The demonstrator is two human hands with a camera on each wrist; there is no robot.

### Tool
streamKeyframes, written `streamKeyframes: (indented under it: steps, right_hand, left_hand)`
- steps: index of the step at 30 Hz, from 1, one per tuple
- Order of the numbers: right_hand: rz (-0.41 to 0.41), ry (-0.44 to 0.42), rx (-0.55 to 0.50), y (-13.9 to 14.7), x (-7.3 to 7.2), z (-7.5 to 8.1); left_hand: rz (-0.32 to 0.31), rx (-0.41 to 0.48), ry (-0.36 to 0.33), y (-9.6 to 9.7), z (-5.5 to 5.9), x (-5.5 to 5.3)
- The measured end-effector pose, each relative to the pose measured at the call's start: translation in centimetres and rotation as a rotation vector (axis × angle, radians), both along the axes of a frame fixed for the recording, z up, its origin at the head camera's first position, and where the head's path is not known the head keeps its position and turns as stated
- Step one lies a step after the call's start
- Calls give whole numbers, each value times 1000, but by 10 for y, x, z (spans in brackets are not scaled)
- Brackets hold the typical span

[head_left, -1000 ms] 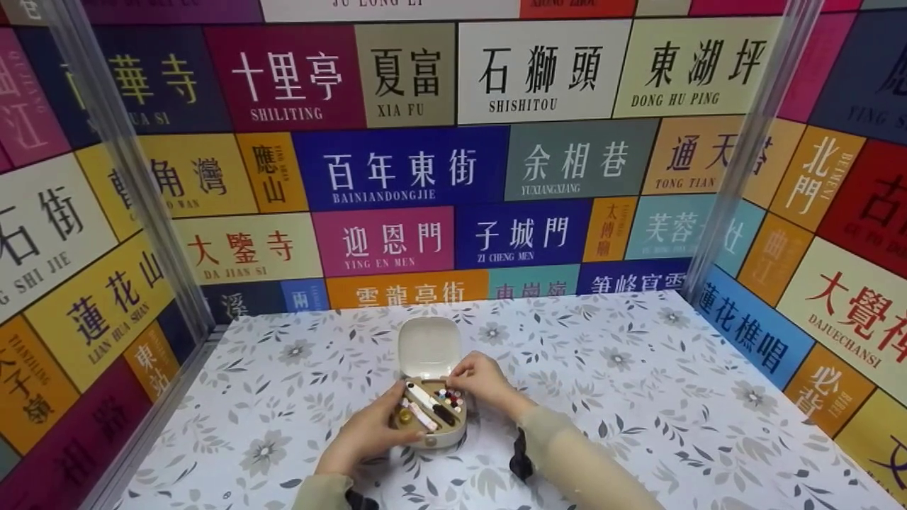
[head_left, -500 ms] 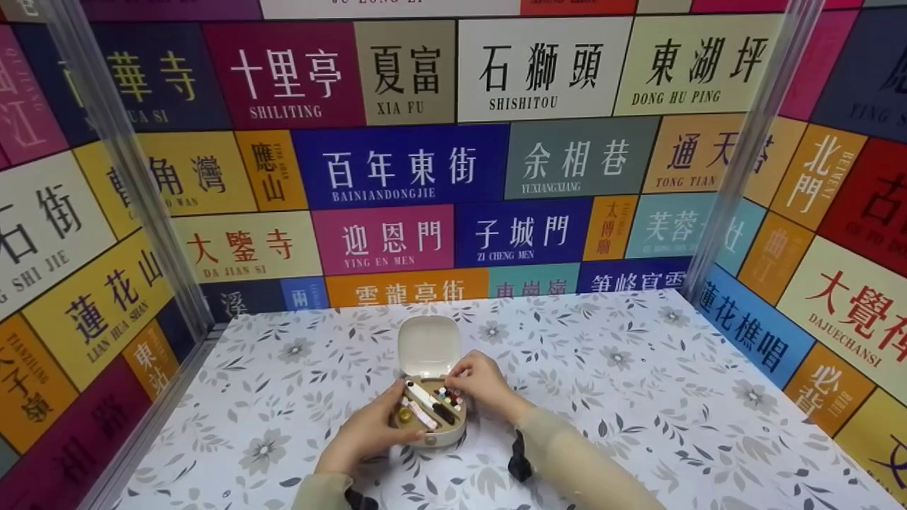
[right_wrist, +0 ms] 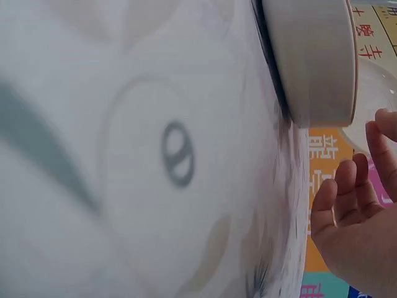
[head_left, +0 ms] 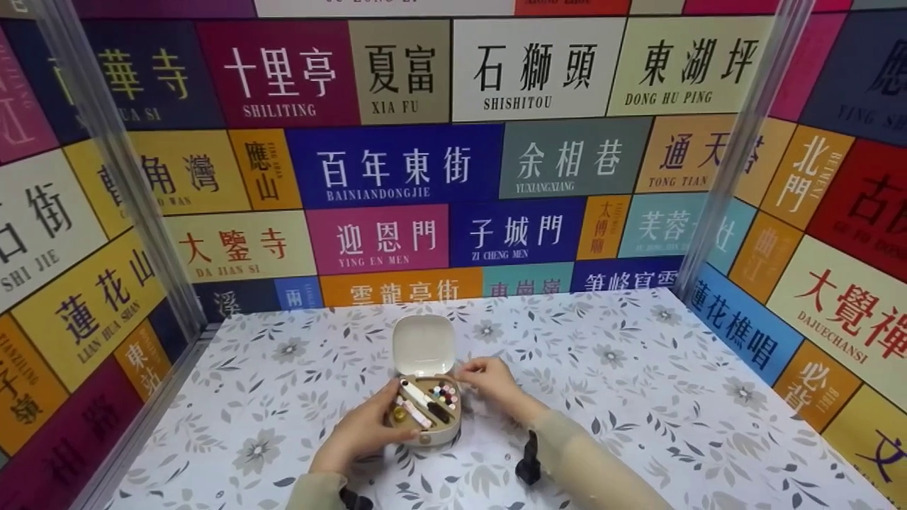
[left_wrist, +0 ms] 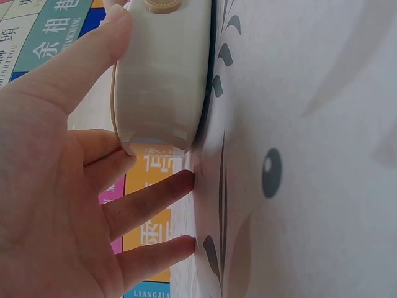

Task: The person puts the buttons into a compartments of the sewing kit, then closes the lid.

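A small cream case (head_left: 441, 435) stands on the table with its lid (head_left: 424, 346) raised. Inside are a white pen-shaped thing (head_left: 414, 391) with a dark end, a pinkish-white strip (head_left: 417, 412), a small gold object (head_left: 399, 413) and several tiny coloured balls or heads (head_left: 446, 394). My left hand (head_left: 363, 426) holds the case at its left and front; in the left wrist view the thumb lies on the case (left_wrist: 162, 81) and other fingers reach the table. Right of the lid, my right hand (head_left: 496, 382) has thumb and index fingertips close together. Whether something thin is between them cannot be seen.
A white cloth (head_left: 602, 397) with a grey leaf and flower print covers the table. Panels (head_left: 397, 166) of coloured place-name signs rise behind and at both sides, with clear upright posts (head_left: 737, 142) at the corners.
My right hand has moved away from the case's right inner edge to just beside it, uncovering the tiny coloured balls. The left hand keeps its hold; the view has shifted slightly.
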State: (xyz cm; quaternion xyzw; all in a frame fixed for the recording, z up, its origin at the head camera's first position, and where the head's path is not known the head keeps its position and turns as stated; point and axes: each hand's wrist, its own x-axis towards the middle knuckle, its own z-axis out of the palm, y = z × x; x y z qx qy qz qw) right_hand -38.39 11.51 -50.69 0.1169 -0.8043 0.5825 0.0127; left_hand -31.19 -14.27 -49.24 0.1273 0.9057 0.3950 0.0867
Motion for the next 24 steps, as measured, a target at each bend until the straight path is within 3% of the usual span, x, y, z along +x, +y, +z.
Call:
streamKeyframes:
  steps: [4, 9, 14, 19, 24]
  right_hand:
    - [68, -169, -112, 12, 4, -4]
    - [242, -322, -181, 24, 10, -7]
    - [374, -322, -67, 26, 17, -6]
    - [430, -287, 64, 20, 19, -1]
    - [476, -272, 112, 17, 18, 3]
  left_hand:
    - [-8, -3, 2, -2, 0, 0]
    - [-25, -1, 19, 0, 1, 0]
    - [-34, 11, 29, 2, 3, 0]
    - [-36, 56, -21, 4, 4, -2]
    - [-38, 53, -45, 3, 11, -4]
